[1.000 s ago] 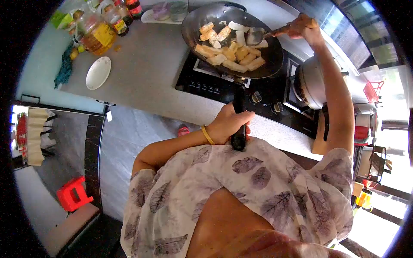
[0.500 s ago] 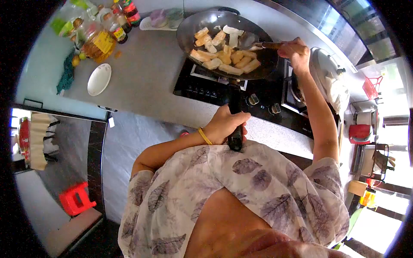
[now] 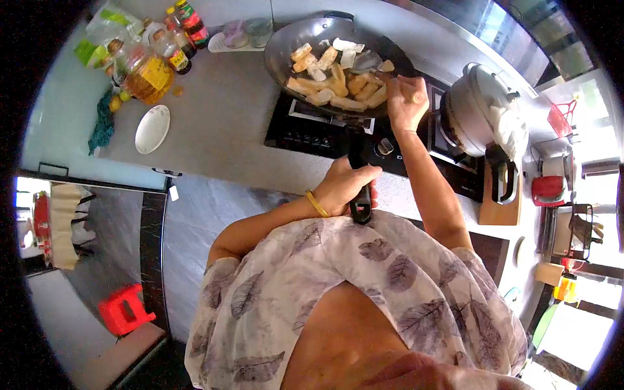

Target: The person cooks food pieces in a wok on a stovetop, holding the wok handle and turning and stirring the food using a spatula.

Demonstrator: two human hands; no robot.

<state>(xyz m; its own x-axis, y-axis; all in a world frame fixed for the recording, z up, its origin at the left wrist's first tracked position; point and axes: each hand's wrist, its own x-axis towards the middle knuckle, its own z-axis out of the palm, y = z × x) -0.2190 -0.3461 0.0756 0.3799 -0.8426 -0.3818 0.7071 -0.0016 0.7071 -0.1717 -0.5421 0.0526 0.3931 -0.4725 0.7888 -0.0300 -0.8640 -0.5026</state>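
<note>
A dark wok [image 3: 284,53] sits on the left burner of the black gas stove [image 3: 305,133]. Browned, pale strips that look like tofu [image 3: 348,104] lie in it, mostly along the near side. My left hand [image 3: 348,185] is wrapped round the wok's black handle [image 3: 361,207], close to my body. Over the wok's right side, my right hand [image 3: 408,101] grips a spatula [image 3: 368,61] whose metal blade rests among the strips. The fist hides most of the spatula's handle.
A pressure cooker [image 3: 471,107] stands on the right burner, its handle sticking out over a wooden board [image 3: 500,211]. Left on the counter are a white oval dish [image 3: 153,129], an oil jug [image 3: 151,78] and several sauce bottles [image 3: 192,26]. A red stool [image 3: 125,309] stands lower left.
My right hand has moved left and slightly nearer me with the spatula, uncovering the pressure cooker. Some strips by the blade have shifted. My left hand keeps hold of the wok handle.
</note>
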